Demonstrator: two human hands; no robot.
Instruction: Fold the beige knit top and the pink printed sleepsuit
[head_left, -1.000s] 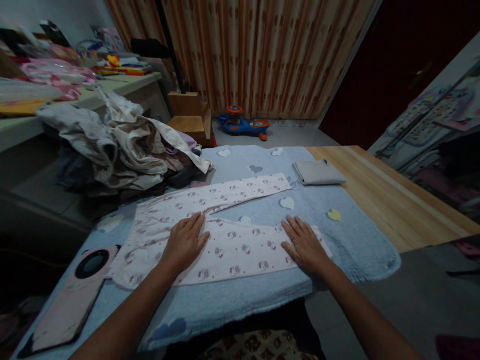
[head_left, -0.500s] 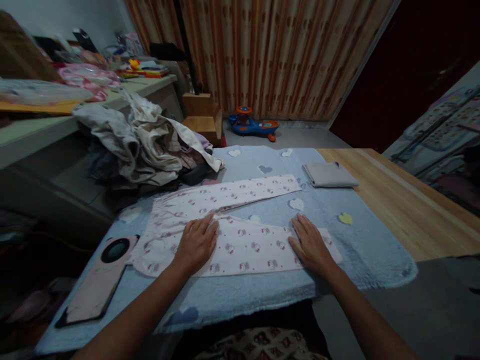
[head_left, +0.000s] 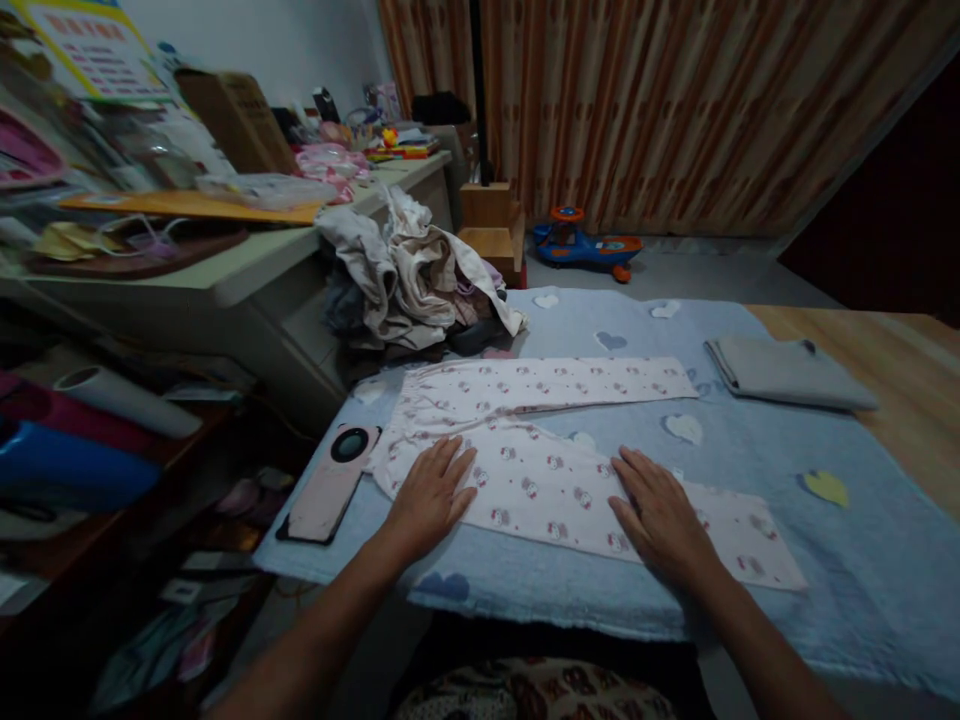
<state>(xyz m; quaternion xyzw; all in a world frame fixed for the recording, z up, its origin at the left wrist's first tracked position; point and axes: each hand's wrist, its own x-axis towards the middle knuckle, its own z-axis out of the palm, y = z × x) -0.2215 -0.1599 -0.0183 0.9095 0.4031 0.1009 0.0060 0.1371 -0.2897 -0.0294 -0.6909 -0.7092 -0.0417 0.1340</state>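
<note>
Across the middle of the head view, a pair of pale pink trousers (head_left: 540, 480) printed with cat faces lay flat, its gathered waist to the left and its legs pointing right. Under it spread a light blue blanket (head_left: 720, 465) patterned with hearts. The person's left hand (head_left: 431, 500) rested palm down on the nearer leg, towards the waist, fingers extended and close together, thumb held apart. Further right, the right hand (head_left: 660, 515) lay on the same leg nearer the hem, its fingers likewise straight and close, thumb out to the side. Neither hand pinched the cloth. At left of centre, a pink phone (head_left: 326, 500) lay just beside the waist; I couldn't tell whether they touched. Towards the right edge sat a folded grey cloth (head_left: 791, 375), and at upper centre-left rose a heap of crumpled clothes (head_left: 424, 280).
</note>
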